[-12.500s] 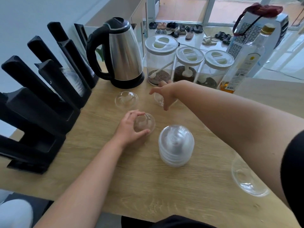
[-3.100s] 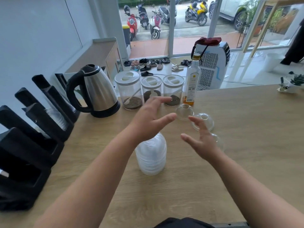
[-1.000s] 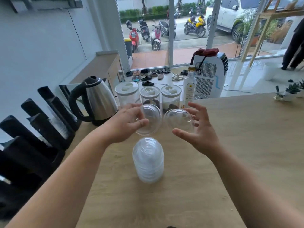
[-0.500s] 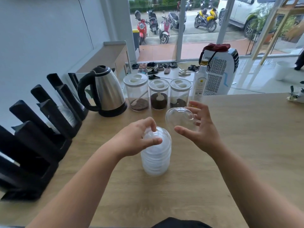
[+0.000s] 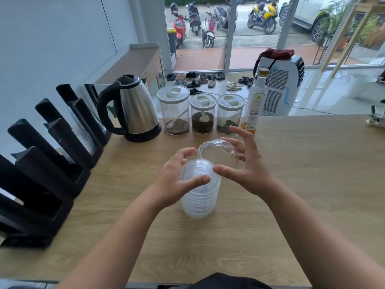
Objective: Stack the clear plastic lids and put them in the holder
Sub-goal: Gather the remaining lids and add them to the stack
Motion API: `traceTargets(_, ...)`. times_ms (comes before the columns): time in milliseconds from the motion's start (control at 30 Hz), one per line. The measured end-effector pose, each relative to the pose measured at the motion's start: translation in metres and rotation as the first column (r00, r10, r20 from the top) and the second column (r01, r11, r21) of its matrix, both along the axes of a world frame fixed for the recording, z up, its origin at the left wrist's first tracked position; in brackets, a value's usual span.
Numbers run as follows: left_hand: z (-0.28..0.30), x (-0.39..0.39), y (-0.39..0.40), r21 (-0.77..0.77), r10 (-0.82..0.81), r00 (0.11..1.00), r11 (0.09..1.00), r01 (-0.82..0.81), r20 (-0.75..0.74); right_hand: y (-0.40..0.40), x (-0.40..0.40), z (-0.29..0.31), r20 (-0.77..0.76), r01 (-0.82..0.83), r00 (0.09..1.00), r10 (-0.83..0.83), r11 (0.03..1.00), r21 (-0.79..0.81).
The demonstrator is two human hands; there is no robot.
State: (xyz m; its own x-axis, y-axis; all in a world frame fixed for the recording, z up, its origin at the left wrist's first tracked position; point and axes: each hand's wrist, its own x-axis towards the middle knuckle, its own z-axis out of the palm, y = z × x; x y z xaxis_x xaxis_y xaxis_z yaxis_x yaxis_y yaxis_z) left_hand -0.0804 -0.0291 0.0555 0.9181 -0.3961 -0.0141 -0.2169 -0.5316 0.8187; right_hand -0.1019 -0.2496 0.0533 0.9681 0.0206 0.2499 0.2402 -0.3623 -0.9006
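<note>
A stack of clear dome lids (image 5: 200,202) stands upright at the middle of the wooden counter (image 5: 302,184). My right hand (image 5: 248,170) holds one clear dome lid (image 5: 216,153) tilted just above the top of the stack, thumb under its rim and fingers over its cap. My left hand (image 5: 179,180) is at the stack's left side, fingers spread around its upper part, thumb against its front. The black slotted holder (image 5: 52,170) runs along the counter's left edge, with some clear lids or cups standing in its slots.
A steel kettle (image 5: 135,109) stands at the back left. Three jars (image 5: 201,113) and a glass bottle (image 5: 255,103) line the counter's far edge behind the stack. A small plant pot (image 5: 376,117) sits at the far right.
My left hand has released the lid it set on the stack and opened beside it. My right hand has brought its lid left and down over the stack.
</note>
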Motion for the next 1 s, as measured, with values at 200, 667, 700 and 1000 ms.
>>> traceTargets(200,-0.011,-0.006,0.018,-0.114,0.026,0.998,0.993,-0.033,-0.064,0.017,0.005,-0.005,-0.04,-0.126,0.992,0.123,0.989,-0.073)
traceTargets(667,-0.017,-0.008,0.005,-0.167,0.018,0.998,0.986,-0.027,-0.055,0.028,0.01,-0.023,-0.136,-0.237,0.967,0.218,0.961,-0.144)
traceTargets(700,-0.017,-0.008,0.003,-0.187,0.024,0.998,0.982,-0.035,-0.06,0.026,0.01,-0.022,-0.14,-0.253,0.962,0.233,0.957,-0.143)
traceTargets(1000,-0.015,-0.004,-0.003,-0.171,0.035,0.999,0.985,-0.031,0.021,-0.055,0.076,-0.027,-0.195,0.119,0.973,-0.121,0.993,-0.025)
